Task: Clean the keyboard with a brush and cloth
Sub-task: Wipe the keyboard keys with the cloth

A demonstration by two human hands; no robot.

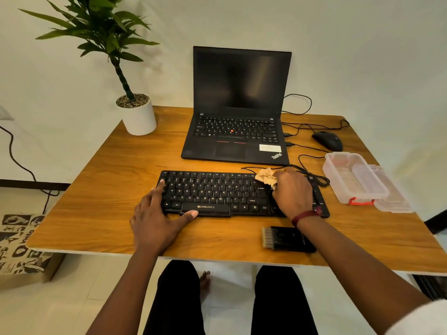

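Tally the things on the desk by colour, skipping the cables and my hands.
Black: 4 (laptop, keyboard, mouse, brush)
White: 1 (plant pot)
Clear: 2 (box, lid)
Tan: 1 (cloth)
Total: 8

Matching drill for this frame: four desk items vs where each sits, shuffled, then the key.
1 cloth
2 brush
3 mouse
4 plant pot

A back left corner of the table
B gripped by the right hand on the keyboard
C right of the laptop
D lying between keyboard and table's near edge

Pairs: 1-B, 2-D, 3-C, 4-A
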